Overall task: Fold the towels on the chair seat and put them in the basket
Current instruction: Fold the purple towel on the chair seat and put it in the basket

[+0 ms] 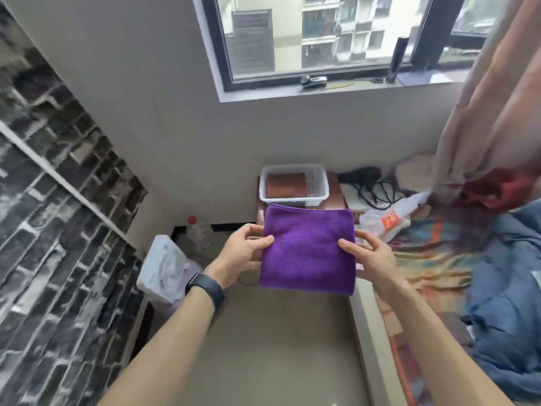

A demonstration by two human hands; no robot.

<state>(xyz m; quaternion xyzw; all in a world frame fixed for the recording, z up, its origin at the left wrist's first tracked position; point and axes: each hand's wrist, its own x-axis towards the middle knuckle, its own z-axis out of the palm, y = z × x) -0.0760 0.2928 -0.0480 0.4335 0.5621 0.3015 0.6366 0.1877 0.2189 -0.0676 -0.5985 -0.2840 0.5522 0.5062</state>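
Folded purple towel [307, 250] held flat in mid-air. The left hand [243, 253] pinches its 9 o'clock edge and the right hand [371, 259] its 3 o'clock edge, thumbs on top, fingers [367, 235] curled beneath. At the towel's 12 o'clock, the white basket [323, 183] contains a folded brown towel [287, 186].

The room is lit softly by daylight from the window [336, 39] — edges are bent by the wide lens, the curtain [491, 112] smeared by blur.
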